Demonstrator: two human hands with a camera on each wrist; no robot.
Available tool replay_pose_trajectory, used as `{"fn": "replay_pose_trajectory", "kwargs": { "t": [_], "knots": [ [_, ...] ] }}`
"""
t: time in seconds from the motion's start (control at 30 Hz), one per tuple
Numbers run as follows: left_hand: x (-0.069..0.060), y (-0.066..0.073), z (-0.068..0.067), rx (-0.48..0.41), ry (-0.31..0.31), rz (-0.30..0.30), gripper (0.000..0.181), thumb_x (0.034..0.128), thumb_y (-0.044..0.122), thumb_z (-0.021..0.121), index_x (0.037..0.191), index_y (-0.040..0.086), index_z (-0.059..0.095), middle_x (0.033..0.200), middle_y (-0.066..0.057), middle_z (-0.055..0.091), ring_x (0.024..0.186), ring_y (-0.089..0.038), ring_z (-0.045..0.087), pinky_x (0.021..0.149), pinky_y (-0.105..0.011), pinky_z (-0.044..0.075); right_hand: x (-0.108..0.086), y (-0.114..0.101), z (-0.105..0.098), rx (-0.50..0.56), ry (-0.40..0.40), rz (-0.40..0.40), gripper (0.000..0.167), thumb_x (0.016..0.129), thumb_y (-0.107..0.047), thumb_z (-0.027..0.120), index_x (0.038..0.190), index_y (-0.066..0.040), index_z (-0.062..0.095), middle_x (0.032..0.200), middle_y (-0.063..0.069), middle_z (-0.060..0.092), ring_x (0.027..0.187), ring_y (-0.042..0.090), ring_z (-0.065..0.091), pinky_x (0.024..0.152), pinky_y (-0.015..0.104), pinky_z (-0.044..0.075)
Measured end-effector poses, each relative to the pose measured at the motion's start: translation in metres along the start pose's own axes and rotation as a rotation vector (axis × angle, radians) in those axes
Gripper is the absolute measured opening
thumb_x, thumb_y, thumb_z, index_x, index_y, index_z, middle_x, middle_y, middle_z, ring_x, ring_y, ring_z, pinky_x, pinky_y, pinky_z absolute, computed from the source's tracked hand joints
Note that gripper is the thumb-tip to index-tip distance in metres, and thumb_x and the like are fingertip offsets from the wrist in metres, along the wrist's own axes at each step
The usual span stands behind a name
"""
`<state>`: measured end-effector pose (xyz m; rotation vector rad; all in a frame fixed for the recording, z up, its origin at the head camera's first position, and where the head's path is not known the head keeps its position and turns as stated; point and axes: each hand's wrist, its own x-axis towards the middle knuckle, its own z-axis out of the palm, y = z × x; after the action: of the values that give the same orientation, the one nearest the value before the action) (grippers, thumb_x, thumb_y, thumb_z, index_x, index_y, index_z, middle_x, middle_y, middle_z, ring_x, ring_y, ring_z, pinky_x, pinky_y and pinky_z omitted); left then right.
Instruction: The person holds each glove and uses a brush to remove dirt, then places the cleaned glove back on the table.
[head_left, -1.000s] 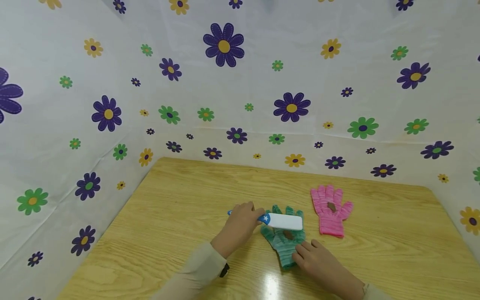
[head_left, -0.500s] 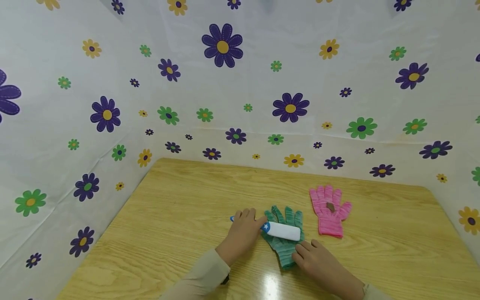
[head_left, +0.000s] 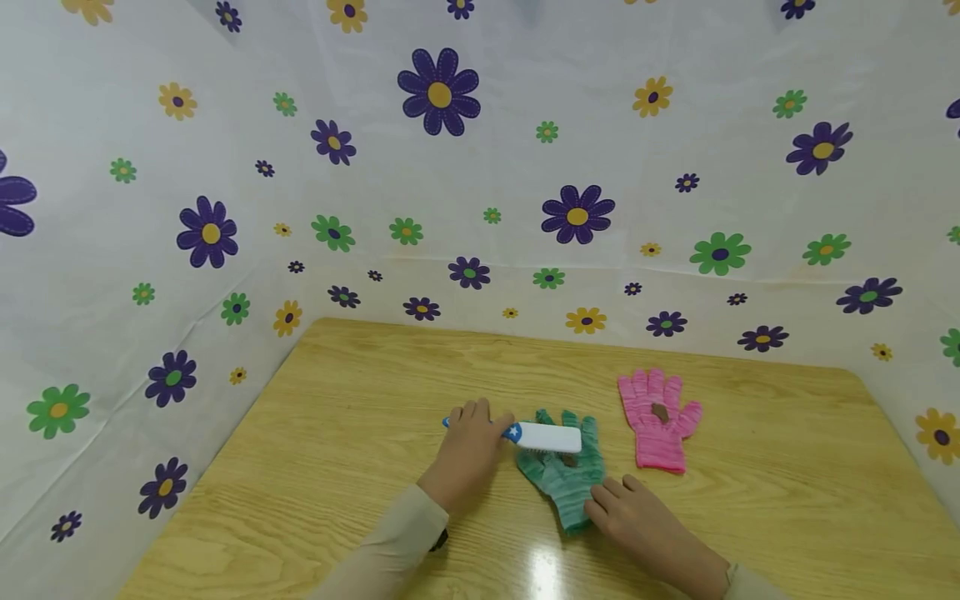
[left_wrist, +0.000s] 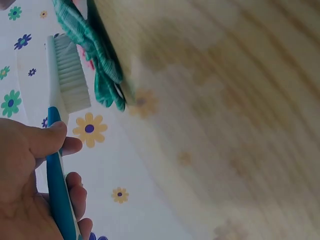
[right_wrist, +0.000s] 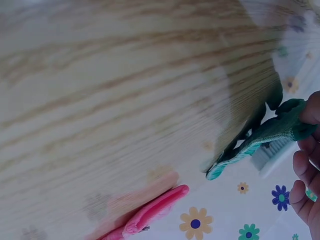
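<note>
My left hand [head_left: 468,454] grips the blue handle of a white-headed brush [head_left: 550,437], fingers curled round it. In the left wrist view the bristles [left_wrist: 72,75] face the green knit glove [left_wrist: 102,65], with a small gap between them. Seen from the head, the brush head lies over the upper palm and finger bases of the green glove [head_left: 566,492], partly covering a brown patch [head_left: 570,459]. My right hand [head_left: 637,525] is at the glove's lower right edge; in the right wrist view its thumb and fingers pinch the green glove [right_wrist: 280,125].
A pink knit glove [head_left: 660,442] with a brown patch [head_left: 660,412] on its palm lies flat to the right, beyond my right hand. The wooden table [head_left: 360,375] is bordered by a white flowered cloth [head_left: 510,167] at the back and sides.
The brush came down onto the green glove half a second ago, then rose and shifted left and away from me. My right hand keeps its place on the glove.
</note>
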<state>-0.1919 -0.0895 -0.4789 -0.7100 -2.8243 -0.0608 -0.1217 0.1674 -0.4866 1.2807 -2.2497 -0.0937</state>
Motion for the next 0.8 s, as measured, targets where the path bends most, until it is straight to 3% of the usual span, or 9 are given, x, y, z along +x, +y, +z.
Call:
{"fn": "replay_pose_trajectory", "kwargs": {
  "t": [0.13,0.23,0.37,0.47,0.57,0.63,0.7,0.73,0.8],
  "knots": [
    [0.003,-0.003,-0.009,0.033,0.025,-0.02,0.017,0.0904,0.029,0.06,0.104,0.021,0.053,0.087,-0.006,0.045,0.077,-0.018,0.036,0.069,-0.031,0.029,0.001,0.0,0.001,0.005,0.005,-0.004,0.064,0.103,-0.017,-0.002,0.078,-0.014,0.058,0.075,-0.005,0.052,0.067,0.01,0.044,0.057,0.021,0.024],
    [0.002,0.002,-0.016,0.016,0.014,0.01,0.019,0.0897,0.03,0.061,0.104,0.021,0.053,0.089,-0.006,0.047,0.077,-0.018,0.038,0.069,-0.03,0.029,0.003,-0.001,-0.001,0.008,-0.008,-0.006,0.066,0.103,-0.017,-0.003,0.079,-0.014,0.059,0.076,-0.004,0.054,0.069,0.01,0.047,0.058,0.021,0.027],
    [0.0,0.013,-0.018,0.033,-0.028,0.09,0.022,0.0888,0.031,0.062,0.109,0.025,0.054,0.091,-0.004,0.05,0.079,-0.017,0.041,0.071,-0.029,0.031,0.005,0.0,-0.003,0.004,-0.029,-0.008,0.044,0.101,-0.014,0.02,0.08,-0.014,0.059,0.077,-0.004,0.056,0.071,0.011,0.05,0.058,0.021,0.031],
    [-0.001,0.018,-0.013,0.06,-0.051,0.133,0.023,0.0882,0.031,0.063,0.11,0.027,0.055,0.094,-0.004,0.052,0.081,-0.017,0.044,0.071,-0.029,0.032,0.005,0.0,-0.003,-0.002,-0.03,-0.008,0.017,0.087,-0.016,0.043,0.079,-0.013,0.059,0.077,-0.003,0.056,0.07,0.012,0.05,0.058,0.021,0.03],
    [-0.002,0.019,-0.007,0.027,-0.071,0.131,0.023,0.0878,0.03,0.064,0.109,0.027,0.056,0.093,-0.004,0.051,0.079,-0.016,0.042,0.07,-0.028,0.028,0.004,0.001,-0.003,0.0,-0.034,-0.007,0.003,0.078,-0.016,0.057,0.078,-0.013,0.058,0.077,-0.003,0.056,0.069,0.011,0.05,0.057,0.021,0.029],
    [-0.002,0.017,-0.005,-0.004,-0.082,0.114,0.022,0.088,0.031,0.062,0.109,0.027,0.056,0.089,-0.003,0.05,0.076,-0.016,0.038,0.069,-0.028,0.025,0.002,0.001,-0.002,0.007,-0.041,-0.007,0.006,0.076,-0.016,0.063,0.078,-0.013,0.058,0.076,-0.003,0.055,0.068,0.011,0.049,0.057,0.021,0.028],
    [-0.001,0.013,-0.003,-0.047,-0.081,0.093,0.022,0.0878,0.031,0.062,0.109,0.025,0.057,0.086,-0.003,0.048,0.074,-0.015,0.034,0.069,-0.028,0.023,0.0,0.001,-0.002,0.012,-0.049,-0.006,0.004,0.078,-0.016,0.061,0.078,-0.013,0.058,0.075,-0.004,0.054,0.068,0.011,0.048,0.057,0.021,0.027],
    [-0.001,0.011,-0.002,-0.07,-0.079,0.081,0.021,0.0877,0.031,0.062,0.108,0.025,0.058,0.085,-0.003,0.047,0.073,-0.015,0.033,0.069,-0.028,0.022,0.0,0.001,-0.001,0.014,-0.05,-0.005,0.008,0.085,-0.015,0.055,0.078,-0.014,0.058,0.075,-0.004,0.054,0.068,0.011,0.047,0.057,0.021,0.027],
    [0.0,0.004,-0.002,-0.105,-0.064,0.059,0.02,0.0874,0.029,0.062,0.106,0.024,0.058,0.083,-0.004,0.048,0.072,-0.015,0.032,0.068,-0.028,0.02,-0.001,0.0,0.0,0.013,-0.044,-0.004,0.029,0.098,-0.014,0.037,0.077,-0.014,0.058,0.075,-0.004,0.054,0.068,0.011,0.048,0.057,0.021,0.027]
  ]
}}
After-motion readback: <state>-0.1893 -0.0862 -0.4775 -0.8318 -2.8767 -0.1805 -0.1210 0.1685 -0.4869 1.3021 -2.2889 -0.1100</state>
